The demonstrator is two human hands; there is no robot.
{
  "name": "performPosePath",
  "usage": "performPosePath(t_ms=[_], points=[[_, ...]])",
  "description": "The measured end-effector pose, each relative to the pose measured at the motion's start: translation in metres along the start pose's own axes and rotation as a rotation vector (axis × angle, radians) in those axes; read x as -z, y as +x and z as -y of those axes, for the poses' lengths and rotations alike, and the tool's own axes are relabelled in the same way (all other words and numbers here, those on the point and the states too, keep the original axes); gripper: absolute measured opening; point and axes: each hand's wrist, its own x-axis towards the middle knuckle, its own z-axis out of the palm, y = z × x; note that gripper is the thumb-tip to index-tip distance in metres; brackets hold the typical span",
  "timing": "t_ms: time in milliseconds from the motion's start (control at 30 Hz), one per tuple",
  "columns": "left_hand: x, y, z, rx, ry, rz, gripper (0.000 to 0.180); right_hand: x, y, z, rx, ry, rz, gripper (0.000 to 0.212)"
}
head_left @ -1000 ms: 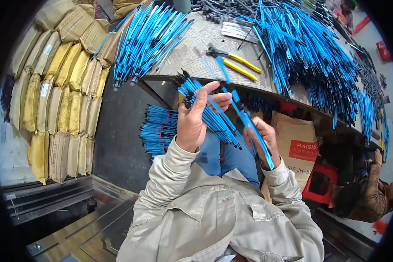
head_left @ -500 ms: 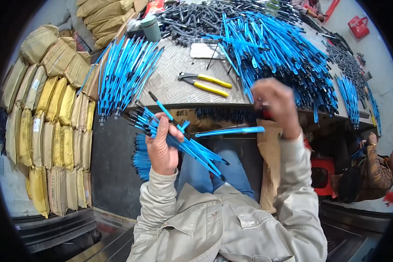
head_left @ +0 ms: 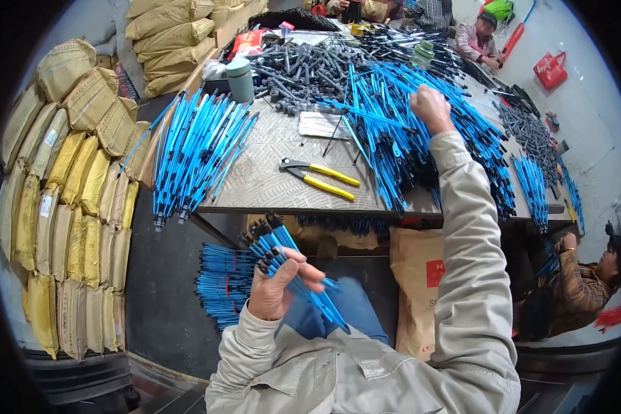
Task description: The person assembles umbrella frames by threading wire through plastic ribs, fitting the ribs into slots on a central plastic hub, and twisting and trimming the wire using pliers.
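At a worktable (head_left: 255, 181) heaped with parts, in the head view, a bundle of blue strips (head_left: 326, 309) is held above the lap by the left hand (head_left: 272, 293). Thumb and fingers are closed around its middle, presumably so that the loose lengths are kept together; its dark ends are tilted up toward the table. The right hand (head_left: 431, 109) is stretched across a large pile of blue strips (head_left: 386, 162), its fingers bent downward; whether a strip is pinched there cannot be told. Yellow-handled pliers (head_left: 332, 174) are laid near the front edge, likely for easy reach. To the left, a smaller pile (head_left: 203, 148) is fanned with its ends past the edge, perhaps so they can be grasped readily. Below, bundles (head_left: 221, 283) are bound in red, apparently to be kept sorted.
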Motion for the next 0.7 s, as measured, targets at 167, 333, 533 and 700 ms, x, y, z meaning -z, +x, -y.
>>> performPosePath(t_ms=[167,333,533,700], points=[[0.014,0.005,0.012,0.001,0.064,-0.136,0.018,0.057,-0.075,0.012,-0.002,0.842,0.106,0.026],[0.008,0.014,0.009,-0.019,0.088,-0.263,0.018,0.066,-0.190,0.025,0.268,0.941,-0.275,0.029],[0.019,0.031,-0.011,-0.116,-0.068,-0.416,0.027,0.058,-0.324,0.066,-0.083,1.928,0.598,0.030],[0.007,0.023,-0.015,-0.110,-0.156,-0.305,0.028,0.031,-0.365,0.091,-0.173,2.173,1.080,0.033]])
